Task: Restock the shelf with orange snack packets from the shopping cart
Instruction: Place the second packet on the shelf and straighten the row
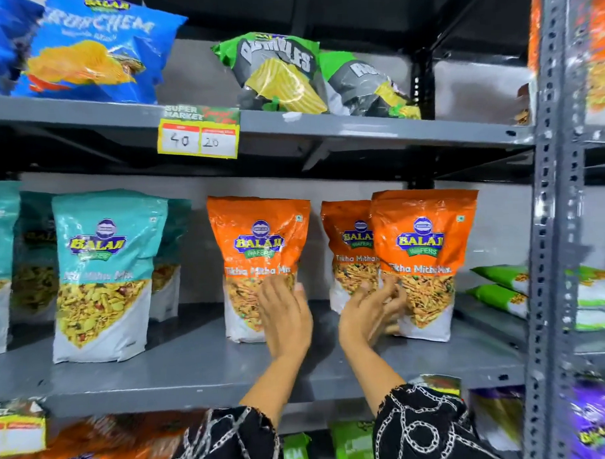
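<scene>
The fingers [279, 292] of the left hand [286, 319] lie flat and spread against the lower front of the left orange packet [259, 265], pressing on it and gripping nothing. The fingers [391, 296] of the right hand [367, 314] are loosely curled at the lower left edge of the right orange packet [422, 259]; motion blur hides whether they pinch it or only touch it. A third orange packet [346, 248] stands just behind that one, partly hidden.

All three stand upright at the centre of the frame on the grey middle shelf [196, 363], with teal packets [103, 270] to the left. The shopping cart is out of view.

These pouches look light, with soft, glossy film that would likely slip and crumple under a hard squeeze, and loose contents that could break. The flat gusseted base lets them stand. The best hold is probably at the two side edges, or the sealed top band, steadying the front with a palm.
</scene>
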Action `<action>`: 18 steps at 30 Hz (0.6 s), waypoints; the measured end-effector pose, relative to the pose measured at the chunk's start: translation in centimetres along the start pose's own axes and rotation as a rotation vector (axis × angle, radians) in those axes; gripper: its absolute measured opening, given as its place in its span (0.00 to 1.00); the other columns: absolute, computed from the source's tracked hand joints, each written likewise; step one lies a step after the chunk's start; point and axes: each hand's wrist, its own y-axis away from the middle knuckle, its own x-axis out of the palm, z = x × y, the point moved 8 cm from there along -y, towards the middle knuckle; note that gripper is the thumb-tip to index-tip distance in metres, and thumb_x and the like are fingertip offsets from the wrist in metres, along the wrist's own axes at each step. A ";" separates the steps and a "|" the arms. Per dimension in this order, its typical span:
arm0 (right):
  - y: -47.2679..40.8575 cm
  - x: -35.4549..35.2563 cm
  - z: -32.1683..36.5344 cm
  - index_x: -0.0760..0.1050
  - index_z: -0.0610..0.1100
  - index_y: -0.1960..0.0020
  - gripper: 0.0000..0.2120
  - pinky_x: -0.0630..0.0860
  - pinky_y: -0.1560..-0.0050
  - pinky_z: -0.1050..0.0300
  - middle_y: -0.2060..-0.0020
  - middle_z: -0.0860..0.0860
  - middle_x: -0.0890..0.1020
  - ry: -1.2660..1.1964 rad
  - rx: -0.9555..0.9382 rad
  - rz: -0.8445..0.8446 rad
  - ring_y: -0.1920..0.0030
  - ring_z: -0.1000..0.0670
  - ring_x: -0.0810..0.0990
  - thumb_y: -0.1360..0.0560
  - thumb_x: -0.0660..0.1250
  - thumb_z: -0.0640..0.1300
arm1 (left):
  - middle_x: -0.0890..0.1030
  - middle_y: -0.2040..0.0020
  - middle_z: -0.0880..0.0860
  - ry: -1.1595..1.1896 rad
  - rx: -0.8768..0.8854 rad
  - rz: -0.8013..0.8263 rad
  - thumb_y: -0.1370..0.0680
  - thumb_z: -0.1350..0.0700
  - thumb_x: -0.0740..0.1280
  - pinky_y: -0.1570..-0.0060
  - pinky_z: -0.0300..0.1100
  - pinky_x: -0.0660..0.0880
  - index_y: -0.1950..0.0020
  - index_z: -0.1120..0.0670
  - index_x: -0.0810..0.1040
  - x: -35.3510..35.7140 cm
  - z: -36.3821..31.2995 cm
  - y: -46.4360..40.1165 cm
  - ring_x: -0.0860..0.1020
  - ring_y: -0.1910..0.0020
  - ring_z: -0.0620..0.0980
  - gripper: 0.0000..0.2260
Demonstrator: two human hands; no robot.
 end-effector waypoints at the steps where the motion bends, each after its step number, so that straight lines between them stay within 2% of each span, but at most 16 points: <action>1: -1.4 -1.0 -1.3 0.64 0.45 0.34 0.22 0.63 0.37 0.39 0.31 0.41 0.64 0.021 0.029 -0.038 0.34 0.37 0.66 0.26 0.64 0.44 | 0.75 0.41 0.62 0.008 0.036 0.102 0.21 0.55 0.58 0.40 0.57 0.68 0.41 0.61 0.71 2.3 -1.4 0.9 0.72 0.41 0.63 0.12; 3: -3.9 -2.8 -4.2 0.63 0.43 0.33 0.23 0.61 0.35 0.39 0.30 0.39 0.63 0.020 0.130 -0.109 0.33 0.36 0.65 0.26 0.63 0.44 | 0.75 0.40 0.63 0.164 -0.052 0.373 0.20 0.55 0.57 0.40 0.54 0.70 0.39 0.60 0.71 7.3 -3.2 2.6 0.72 0.39 0.62 0.13; 5: -5.9 -4.5 -6.9 0.62 0.43 0.31 0.24 0.61 0.34 0.40 0.29 0.39 0.63 -0.030 0.287 -0.189 0.34 0.36 0.66 0.25 0.61 0.46 | 0.69 0.31 0.63 0.323 -0.216 0.648 0.19 0.55 0.56 0.33 0.52 0.66 0.30 0.60 0.64 12.2 -4.7 4.6 0.68 0.32 0.62 0.19; 7: -7.1 -5.2 -8.4 0.60 0.42 0.28 0.25 0.60 0.33 0.41 0.27 0.40 0.61 -0.067 0.375 -0.200 0.34 0.37 0.67 0.23 0.59 0.48 | 0.63 0.26 0.61 0.338 -0.213 0.849 0.19 0.51 0.54 0.31 0.51 0.64 0.25 0.57 0.55 15.4 -6.7 6.5 0.65 0.29 0.60 0.24; 9: -8.2 -4.4 -9.0 0.56 0.40 0.26 0.27 0.59 0.31 0.42 0.26 0.39 0.60 -0.054 0.342 -0.103 0.30 0.37 0.64 0.20 0.55 0.51 | 0.59 0.23 0.58 0.318 -0.146 0.953 0.20 0.44 0.53 0.29 0.50 0.63 0.24 0.55 0.48 17.1 -8.1 7.8 0.63 0.27 0.59 0.29; 11: -9.0 -3.0 -9.4 0.56 0.38 0.26 0.27 0.60 0.29 0.42 0.27 0.36 0.62 -0.022 0.267 0.015 0.28 0.37 0.63 0.19 0.51 0.52 | 0.56 0.22 0.56 0.287 -0.131 0.983 0.22 0.40 0.54 0.28 0.51 0.62 0.24 0.53 0.44 17.8 -8.1 8.1 0.62 0.26 0.58 0.33; 13: -9.2 -1.6 -9.5 0.56 0.37 0.26 0.27 0.61 0.28 0.43 0.27 0.36 0.64 -0.020 0.226 0.143 0.28 0.38 0.63 0.19 0.48 0.52 | 0.56 0.23 0.59 0.228 -0.169 0.954 0.23 0.39 0.55 0.29 0.54 0.64 0.24 0.54 0.41 17.7 -7.2 7.9 0.62 0.27 0.60 0.37; 16: -8.3 0.5 -9.1 0.61 0.42 0.28 0.26 0.66 0.31 0.44 0.31 0.37 0.70 -0.020 0.188 0.392 0.32 0.37 0.69 0.19 0.45 0.56 | 0.60 0.25 0.64 0.106 -0.281 0.812 0.25 0.38 0.60 0.35 0.56 0.70 0.24 0.57 0.41 16.7 -5.4 7.4 0.67 0.31 0.64 0.41; 18: -7.5 1.3 -8.6 0.63 0.45 0.29 0.26 0.67 0.35 0.44 0.35 0.37 0.74 0.022 0.155 0.499 0.35 0.36 0.72 0.20 0.45 0.58 | 0.62 0.27 0.64 0.092 -0.371 0.695 0.27 0.40 0.64 0.35 0.55 0.70 0.25 0.58 0.44 15.4 -4.4 6.9 0.66 0.31 0.63 0.42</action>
